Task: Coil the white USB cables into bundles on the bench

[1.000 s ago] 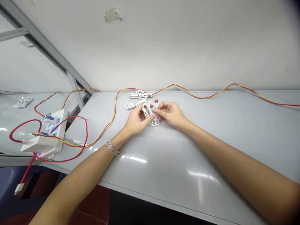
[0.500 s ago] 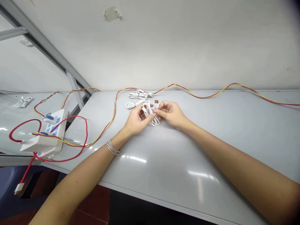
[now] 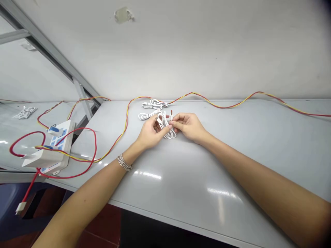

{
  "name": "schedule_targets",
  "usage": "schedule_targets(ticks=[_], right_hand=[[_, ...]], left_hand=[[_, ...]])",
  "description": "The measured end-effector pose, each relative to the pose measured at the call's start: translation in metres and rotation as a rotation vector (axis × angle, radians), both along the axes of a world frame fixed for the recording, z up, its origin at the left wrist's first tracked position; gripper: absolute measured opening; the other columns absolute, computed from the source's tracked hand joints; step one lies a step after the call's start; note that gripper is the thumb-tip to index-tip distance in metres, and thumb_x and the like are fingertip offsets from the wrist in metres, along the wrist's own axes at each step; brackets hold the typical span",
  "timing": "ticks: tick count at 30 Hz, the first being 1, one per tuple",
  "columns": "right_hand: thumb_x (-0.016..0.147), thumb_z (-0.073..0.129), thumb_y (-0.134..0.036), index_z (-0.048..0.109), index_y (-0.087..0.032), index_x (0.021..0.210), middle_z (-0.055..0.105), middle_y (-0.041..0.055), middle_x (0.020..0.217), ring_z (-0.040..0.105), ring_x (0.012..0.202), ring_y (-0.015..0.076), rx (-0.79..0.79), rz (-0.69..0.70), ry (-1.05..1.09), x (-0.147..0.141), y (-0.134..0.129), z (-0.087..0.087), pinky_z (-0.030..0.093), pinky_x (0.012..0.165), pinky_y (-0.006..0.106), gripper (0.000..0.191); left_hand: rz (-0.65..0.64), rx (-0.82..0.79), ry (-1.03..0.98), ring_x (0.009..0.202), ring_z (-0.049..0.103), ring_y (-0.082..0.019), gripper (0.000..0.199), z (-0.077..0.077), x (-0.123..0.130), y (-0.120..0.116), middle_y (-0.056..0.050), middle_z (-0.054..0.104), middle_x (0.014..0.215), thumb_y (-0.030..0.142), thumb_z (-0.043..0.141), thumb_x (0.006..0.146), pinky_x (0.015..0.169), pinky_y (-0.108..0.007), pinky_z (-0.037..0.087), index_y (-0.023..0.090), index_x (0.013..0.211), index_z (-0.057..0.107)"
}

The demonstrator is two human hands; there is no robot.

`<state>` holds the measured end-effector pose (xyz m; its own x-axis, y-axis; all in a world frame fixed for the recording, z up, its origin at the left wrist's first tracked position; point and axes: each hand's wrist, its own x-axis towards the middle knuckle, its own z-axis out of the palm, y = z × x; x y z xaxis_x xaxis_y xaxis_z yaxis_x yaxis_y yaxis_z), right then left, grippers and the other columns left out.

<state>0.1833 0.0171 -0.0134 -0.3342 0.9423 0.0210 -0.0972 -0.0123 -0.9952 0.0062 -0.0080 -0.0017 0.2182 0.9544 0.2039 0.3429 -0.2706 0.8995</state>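
A coiled white USB cable (image 3: 170, 134) is held between both hands above the grey table. My left hand (image 3: 152, 132) is closed around the coil, its thumb lying across the loops. With thumb and fingers pinched, my right hand (image 3: 186, 126) grips the cable just below its USB plug (image 3: 171, 113), which points up and shows its narrow side. Just behind my left hand lie two more bundled white cables, one nearer (image 3: 148, 115) and one farther back (image 3: 154, 104), each bound with a dark tie.
A white power strip (image 3: 67, 141) with plugged-in adapters and a red cable (image 3: 95, 137) stands at the left. Twisted red-yellow wire (image 3: 224, 107) runs along the wall (image 3: 207, 51). The grey table (image 3: 181, 193) has its front edge below my arms. Another white cable bundle (image 3: 25, 112) appears far left.
The USB plug has been turned in my right fingers, from its broad face to its narrow side. My left hand and the coil stay almost still.
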Motion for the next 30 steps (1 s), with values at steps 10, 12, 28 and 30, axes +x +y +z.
schedule_targets(ticks=[10, 12, 28, 30], right_hand=[[0.065, 0.082, -0.051, 0.065, -0.017, 0.071, 0.060, 0.0004, 0.061, 0.052, 0.055, 0.0119, 0.012, 0.009, -0.020, -0.0001, 0.0012, -0.0018, 0.041, 0.054, 0.027, 0.039], [0.066, 0.081, -0.051, 0.065, -0.017, 0.072, 0.060, 0.0005, 0.062, 0.052, 0.055, 0.0121, 0.016, 0.017, -0.023, 0.0001, 0.0013, -0.0021, 0.041, 0.054, 0.027, 0.039], [0.066, 0.080, -0.055, 0.065, -0.017, 0.072, 0.059, -0.0004, 0.060, 0.051, 0.055, 0.0118, 0.027, 0.022, -0.045, -0.0002, 0.0006, -0.0006, 0.040, 0.054, 0.027, 0.041], [0.067, 0.079, -0.055, 0.065, -0.016, 0.072, 0.058, -0.0008, 0.059, 0.051, 0.055, 0.0117, 0.029, 0.024, -0.056, -0.0002, 0.0003, 0.0002, 0.040, 0.054, 0.027, 0.041]], left_hand=[[0.000, -0.008, -0.014, 0.086, 0.067, -0.021, 0.043, -0.0005, -0.0002, 0.0003, -0.010, 0.070, 0.095, 0.040, 0.073, 0.081, 0.071, -0.030, 0.056, 0.013, 0.114, 0.063], [-0.004, -0.009, -0.015, 0.085, 0.067, -0.021, 0.043, -0.0002, 0.0001, 0.0004, -0.010, 0.070, 0.095, 0.039, 0.073, 0.081, 0.072, -0.031, 0.056, 0.014, 0.114, 0.063], [-0.001, -0.003, -0.008, 0.087, 0.067, -0.022, 0.044, 0.0009, 0.0009, 0.0003, -0.011, 0.070, 0.100, 0.039, 0.073, 0.081, 0.072, -0.031, 0.056, 0.012, 0.113, 0.062], [0.000, -0.004, -0.015, 0.087, 0.067, -0.022, 0.044, 0.0004, 0.0007, 0.0003, -0.011, 0.070, 0.100, 0.039, 0.074, 0.080, 0.072, -0.031, 0.056, 0.012, 0.113, 0.062]])
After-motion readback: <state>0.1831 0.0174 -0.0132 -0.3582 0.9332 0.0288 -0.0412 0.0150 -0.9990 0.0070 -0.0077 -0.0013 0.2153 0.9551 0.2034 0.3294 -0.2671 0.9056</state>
